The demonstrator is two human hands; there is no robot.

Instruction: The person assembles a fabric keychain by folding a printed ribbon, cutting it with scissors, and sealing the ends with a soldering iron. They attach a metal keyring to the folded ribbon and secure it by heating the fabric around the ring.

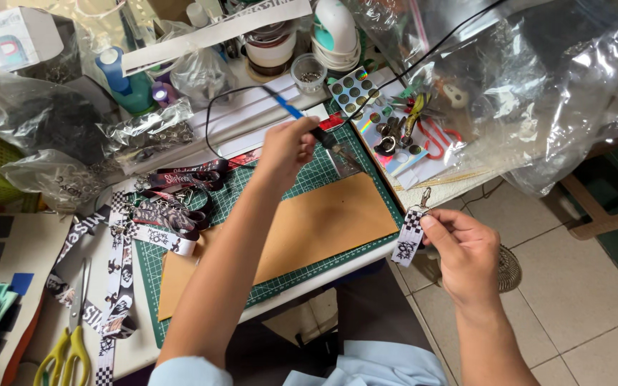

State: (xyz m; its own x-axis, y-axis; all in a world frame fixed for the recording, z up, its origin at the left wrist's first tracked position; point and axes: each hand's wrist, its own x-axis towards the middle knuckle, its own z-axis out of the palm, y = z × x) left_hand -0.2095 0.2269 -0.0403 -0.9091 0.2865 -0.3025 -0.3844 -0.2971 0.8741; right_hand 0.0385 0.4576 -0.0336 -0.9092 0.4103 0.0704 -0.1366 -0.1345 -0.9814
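Care with the hot tip matters: my left hand (pixel 287 146) grips the soldering tool (pixel 316 130) above the green cutting mat (pixel 309 175), while my right hand (pixel 466 246) pinches the checkered strap (pixel 409 239) off the table edge, so I should bring both together steadily.

L hand (pixel 287 146) w/ soldering iron (pixel 307 123), R hand (pixel 463 246) w/ strap (pixel 409 239)

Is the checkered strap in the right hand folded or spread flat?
Folded. The checkered strap hangs as a short doubled loop from a metal clasp, pinched by the right hand beyond the table edge.
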